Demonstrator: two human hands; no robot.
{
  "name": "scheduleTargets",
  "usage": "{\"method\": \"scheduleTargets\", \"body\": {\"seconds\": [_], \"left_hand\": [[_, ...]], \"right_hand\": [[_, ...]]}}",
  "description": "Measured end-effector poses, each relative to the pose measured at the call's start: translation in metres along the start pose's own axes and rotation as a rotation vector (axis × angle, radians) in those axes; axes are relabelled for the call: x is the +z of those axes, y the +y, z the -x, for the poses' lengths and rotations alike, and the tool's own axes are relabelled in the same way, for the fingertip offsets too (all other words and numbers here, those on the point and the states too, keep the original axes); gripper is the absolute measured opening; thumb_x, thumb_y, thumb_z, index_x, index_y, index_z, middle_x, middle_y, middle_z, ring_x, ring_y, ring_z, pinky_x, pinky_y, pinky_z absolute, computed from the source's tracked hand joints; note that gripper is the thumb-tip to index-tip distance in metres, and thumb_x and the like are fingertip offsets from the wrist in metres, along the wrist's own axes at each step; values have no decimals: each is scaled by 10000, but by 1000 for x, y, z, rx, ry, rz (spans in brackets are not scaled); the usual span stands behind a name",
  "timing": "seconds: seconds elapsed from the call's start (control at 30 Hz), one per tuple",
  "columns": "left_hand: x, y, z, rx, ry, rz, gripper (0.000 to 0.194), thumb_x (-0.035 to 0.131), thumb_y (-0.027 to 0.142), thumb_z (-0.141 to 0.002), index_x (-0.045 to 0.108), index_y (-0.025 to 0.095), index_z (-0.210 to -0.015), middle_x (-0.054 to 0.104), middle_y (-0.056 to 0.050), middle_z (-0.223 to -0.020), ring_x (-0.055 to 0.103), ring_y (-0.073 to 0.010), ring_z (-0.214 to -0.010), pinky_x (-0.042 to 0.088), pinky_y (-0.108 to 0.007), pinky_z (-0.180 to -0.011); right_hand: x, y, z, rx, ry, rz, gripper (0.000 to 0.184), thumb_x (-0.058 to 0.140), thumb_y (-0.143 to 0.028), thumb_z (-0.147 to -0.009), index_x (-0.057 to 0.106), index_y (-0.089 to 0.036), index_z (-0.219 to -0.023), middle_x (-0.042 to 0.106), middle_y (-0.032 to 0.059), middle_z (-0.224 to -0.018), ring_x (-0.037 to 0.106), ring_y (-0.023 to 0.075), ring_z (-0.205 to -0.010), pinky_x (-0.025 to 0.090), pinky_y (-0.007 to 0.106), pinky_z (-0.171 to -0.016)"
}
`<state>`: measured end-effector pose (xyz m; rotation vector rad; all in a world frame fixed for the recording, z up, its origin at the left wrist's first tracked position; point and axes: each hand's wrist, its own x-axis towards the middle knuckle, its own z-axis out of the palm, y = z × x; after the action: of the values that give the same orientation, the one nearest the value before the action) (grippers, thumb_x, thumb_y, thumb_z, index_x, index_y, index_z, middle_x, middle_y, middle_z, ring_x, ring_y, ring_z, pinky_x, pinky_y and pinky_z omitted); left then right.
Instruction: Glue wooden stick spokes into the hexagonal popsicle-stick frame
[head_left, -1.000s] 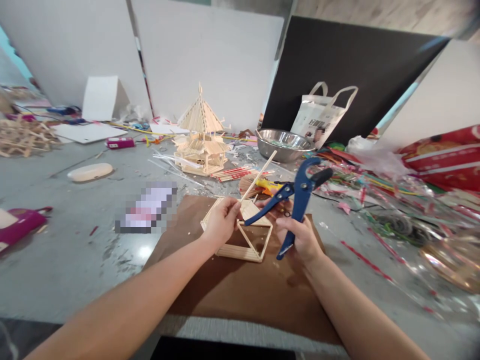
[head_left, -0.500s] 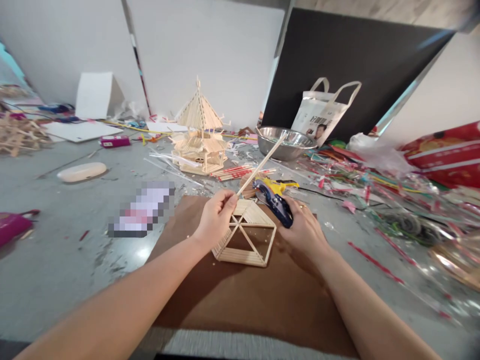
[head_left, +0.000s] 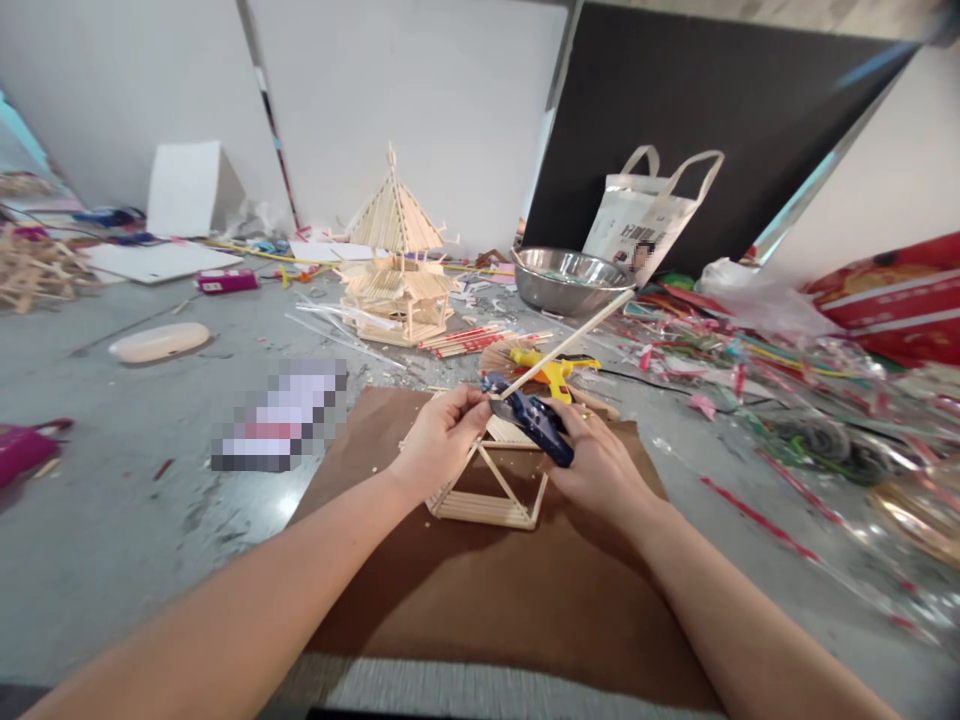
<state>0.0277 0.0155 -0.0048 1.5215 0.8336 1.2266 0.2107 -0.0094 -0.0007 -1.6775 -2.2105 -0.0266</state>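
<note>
You have soft, fairly even light. Glare whitens a patch of counter (head_left: 150, 520) left of your left grip (head_left: 442, 435), and soft shadow darkens the brown sheet (head_left: 487, 600) on its near side. In your right grip (head_left: 600, 465), the blue cutter (head_left: 551, 432) reads dark, its detail murky. Beyond that grip, the steel bowl (head_left: 559, 295) glints. Far to its right, red packaging (head_left: 892, 310) looks stretched and smeared. Coarse pixelation masks a flat object (head_left: 289, 405) left of your left grip.

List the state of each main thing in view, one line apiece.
Left hand: pinching the pale stick
Right hand: gripping the blue cutter
Pale stick: slanted, at the cutter's head
Blue cutter: jaw opening unclear
Stick frame: partly filled, on brown sheet
Glue gun: lying down, unheld
Stick pavilion: upright, roofed
Metal basin: upright, uncovered
White bag: handles up
</note>
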Motion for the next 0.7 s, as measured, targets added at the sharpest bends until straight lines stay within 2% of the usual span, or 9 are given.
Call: {"method": "scheduleTargets", "body": {"seconds": [0.27,0.53,0.7], "left_hand": [[2,-5,0,29,-11,-63,112,477,248,-723,520,159,-670,500,28,-583,448,-92,-588,335,-187,-538],[2,-5,-1,49,-32,-71,149,477,286,-730,532,151,-701,512,17,-621,442,-93,-590,341,-194,-550],[1,-10,-3,-11,-26,-75,190,477,328,-729,524,148,-692,463,26,-566,386,-74,-517,297,-188,-489]], "right_hand": [[-2,-7,2,-27,-17,-3,607,491,-161,-579,368,-189,-1173,528,81,-1052,464,236,-960,339,325,-811],[0,-7,3,-25,-31,0,572,483,-156,-578,391,-171,-1142,544,83,-1025,473,227,-944,346,317,-785],[3,-4,2,-52,-84,-14,544,480,-190,-604,387,-166,-1140,538,82,-1037,488,218,-933,338,310,-804]]}}
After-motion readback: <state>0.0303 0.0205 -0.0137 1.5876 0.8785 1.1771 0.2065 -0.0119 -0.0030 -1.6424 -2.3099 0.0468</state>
